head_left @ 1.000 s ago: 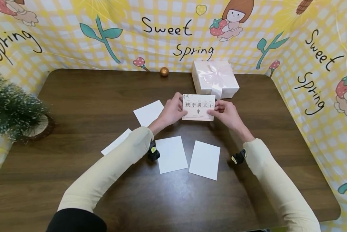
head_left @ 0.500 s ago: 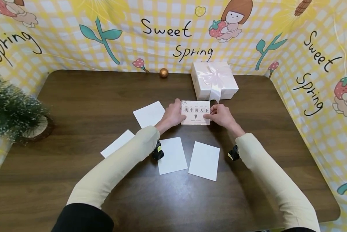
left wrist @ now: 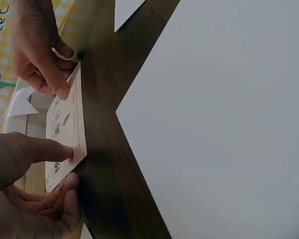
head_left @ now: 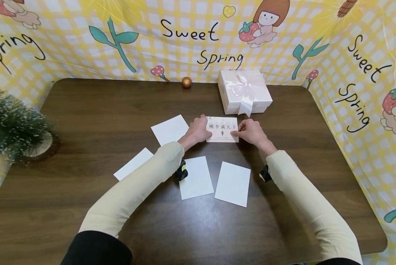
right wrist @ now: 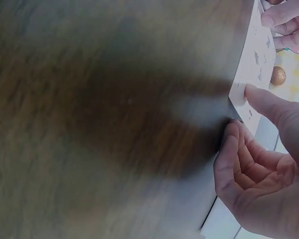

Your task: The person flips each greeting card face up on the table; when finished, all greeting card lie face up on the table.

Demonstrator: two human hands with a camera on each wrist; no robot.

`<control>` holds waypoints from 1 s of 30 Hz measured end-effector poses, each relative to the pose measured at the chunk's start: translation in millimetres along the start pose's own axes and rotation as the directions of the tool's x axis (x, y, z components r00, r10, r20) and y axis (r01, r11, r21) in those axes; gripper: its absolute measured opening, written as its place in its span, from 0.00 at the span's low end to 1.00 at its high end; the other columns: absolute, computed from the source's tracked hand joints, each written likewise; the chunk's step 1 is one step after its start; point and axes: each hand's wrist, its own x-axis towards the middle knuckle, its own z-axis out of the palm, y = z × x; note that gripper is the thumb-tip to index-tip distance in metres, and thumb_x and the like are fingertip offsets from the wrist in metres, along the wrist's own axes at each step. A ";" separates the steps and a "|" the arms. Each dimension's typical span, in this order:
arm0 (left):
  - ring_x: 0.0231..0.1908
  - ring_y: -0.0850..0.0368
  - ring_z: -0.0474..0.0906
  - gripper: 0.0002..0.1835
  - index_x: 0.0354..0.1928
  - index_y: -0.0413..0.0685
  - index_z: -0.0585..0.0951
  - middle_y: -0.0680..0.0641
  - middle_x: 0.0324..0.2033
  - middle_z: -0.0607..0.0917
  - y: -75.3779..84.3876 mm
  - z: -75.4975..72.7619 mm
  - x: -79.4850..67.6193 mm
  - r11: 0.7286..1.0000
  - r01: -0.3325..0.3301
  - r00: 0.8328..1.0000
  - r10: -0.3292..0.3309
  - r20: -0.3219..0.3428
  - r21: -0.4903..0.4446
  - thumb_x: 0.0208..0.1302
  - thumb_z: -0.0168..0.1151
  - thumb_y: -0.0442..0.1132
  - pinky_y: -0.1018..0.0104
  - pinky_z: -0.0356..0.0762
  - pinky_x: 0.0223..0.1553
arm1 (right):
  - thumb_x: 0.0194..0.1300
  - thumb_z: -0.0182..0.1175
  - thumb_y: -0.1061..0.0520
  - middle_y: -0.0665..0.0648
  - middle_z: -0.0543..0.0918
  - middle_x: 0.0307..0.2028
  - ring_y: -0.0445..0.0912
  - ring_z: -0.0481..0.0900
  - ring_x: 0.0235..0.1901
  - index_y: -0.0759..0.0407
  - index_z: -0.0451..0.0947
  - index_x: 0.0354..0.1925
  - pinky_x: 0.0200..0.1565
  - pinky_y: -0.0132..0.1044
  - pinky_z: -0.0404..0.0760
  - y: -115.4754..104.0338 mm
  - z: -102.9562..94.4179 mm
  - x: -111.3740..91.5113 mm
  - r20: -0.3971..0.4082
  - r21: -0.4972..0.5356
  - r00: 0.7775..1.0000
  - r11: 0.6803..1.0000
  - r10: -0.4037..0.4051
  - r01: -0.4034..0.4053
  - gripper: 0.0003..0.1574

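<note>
A printed card with a row of Chinese characters is held face up, low over the table in front of the gift box. My left hand pinches its left edge, thumb on the printed face and fingers beneath. At the opposite edge my right hand pinches it the same way. In the left wrist view the card is tilted between both hands. The right wrist view shows the right thumb on a corner of the card, its other fingers curled below.
Blank white cards lie nearer on the brown table, several in all, some partly under the left arm. Behind the hands stands a white gift box with a ribbon. A gold ball and a small frosted tree are farther left.
Both hands have brought the printed card down toward the table and slightly nearer and left, away from the gift box. Their hold on its two sides stays the same.
</note>
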 end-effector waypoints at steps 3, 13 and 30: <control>0.42 0.42 0.77 0.37 0.67 0.24 0.58 0.31 0.53 0.76 2.0 0.0 -0.3 1.000 0.001 1.000 -0.001 0.008 0.020 0.59 0.61 0.32 0.55 0.77 0.43 | 0.61 0.68 0.51 0.56 0.77 0.26 0.47 0.71 0.27 0.64 0.76 0.33 0.31 0.35 0.68 0.8 -0.2 -0.8 0.002 -0.009 1.000 1.000 0.003 -0.003 0.17; 0.47 0.40 0.77 0.36 0.67 0.30 0.56 0.32 0.57 0.73 3.1 1.9 -0.8 0.999 -0.021 1.000 0.021 0.012 0.042 0.62 0.62 0.34 0.52 0.77 0.49 | 0.61 0.68 0.51 0.59 0.77 0.29 0.49 0.72 0.29 0.65 0.74 0.38 0.32 0.36 0.69 3.2 -0.7 -3.0 0.000 -0.007 1.000 1.000 0.025 -0.025 0.19; 0.50 0.41 0.73 0.15 0.54 0.35 0.76 0.38 0.49 0.77 3.8 6.7 -20.6 0.783 -0.496 0.861 0.500 0.095 0.376 0.69 0.50 0.32 0.49 0.74 0.51 | 0.65 0.63 0.47 0.62 0.80 0.40 0.54 0.77 0.39 0.66 0.74 0.48 0.43 0.48 0.77 3.2 -3.1 -34.6 -0.024 -0.134 0.969 0.961 -0.246 0.241 0.24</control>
